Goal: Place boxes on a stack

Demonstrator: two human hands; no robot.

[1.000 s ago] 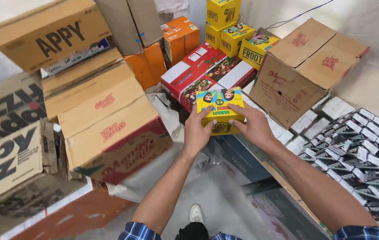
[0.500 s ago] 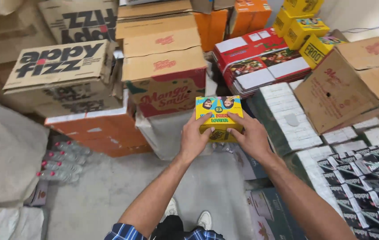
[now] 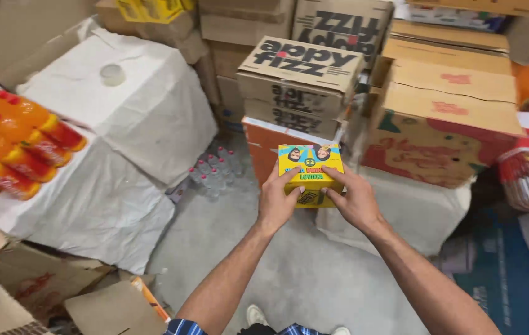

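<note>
A small yellow box [image 3: 310, 174] is held firmly in the grip of left hand [image 3: 279, 201] and right hand [image 3: 353, 200], carried above the floor [image 3: 314, 279].

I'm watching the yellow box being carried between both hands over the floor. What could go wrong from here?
1. The yellow box is pinched only at its sides by the left hand and right hand, nothing under it; it might slip to the floor.
2. Small water bottles stand on the floor just left of it, a likely trip hazard.
3. Orange bottles lie stacked on the white sheet and could roll off if bumped.
</note>
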